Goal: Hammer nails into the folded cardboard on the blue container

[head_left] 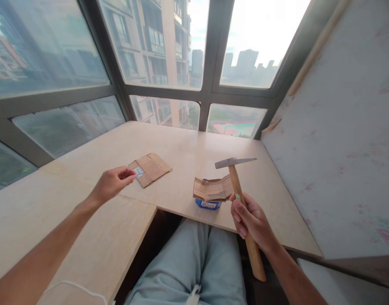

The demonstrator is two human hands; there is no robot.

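Note:
My right hand (249, 218) is wrapped round the wooden handle of a hammer (237, 182), with the metal head raised above the table. Just left of the hammer, a folded piece of cardboard (213, 189) rests on a blue container (208, 204) with a white and red label. Several thin nails (216, 196) appear to lie on that cardboard. My left hand (114, 182) is closed, fingertips pressed together, in front of a flat brown cardboard packet (153, 168) with printed lines and a pale label. Whatever the left fingertips hold, if anything, is too small to make out.
The pale tabletop (181, 144) runs to the windows (169, 91) and has an inner corner by my legs (194, 262). On the right stands a flower-patterned wall (346, 148). A white cable (76, 288) lies at lower left.

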